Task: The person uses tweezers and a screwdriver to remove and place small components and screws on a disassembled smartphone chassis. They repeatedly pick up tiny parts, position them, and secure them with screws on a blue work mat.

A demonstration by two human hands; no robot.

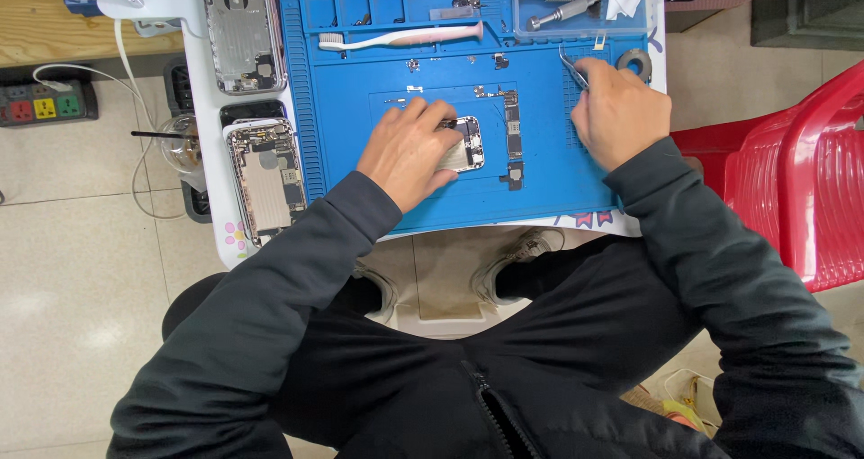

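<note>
My left hand (pixel 407 149) rests on the blue repair mat (pixel 540 184), fingers pinching a small silver phone part (pixel 466 146) that lies near the mat's middle. My right hand (pixel 619 110) sits at the mat's right side, closed on metal tweezers (pixel 572 68) whose tips point up and left. A long dark circuit board (pixel 512 139) lies between the two hands, touching neither. Small screws and brackets (pixel 412 65) are scattered above the left hand.
Two opened phone housings (pixel 241 29) (pixel 266 178) lie left of the mat on the white table. A white toothbrush (pixel 405 38) lies across the mat's top. Screwdrivers (pixel 558 0) fill a tray at top right. A red plastic chair (pixel 792 171) stands right; a power strip (pixel 40 106) lies left.
</note>
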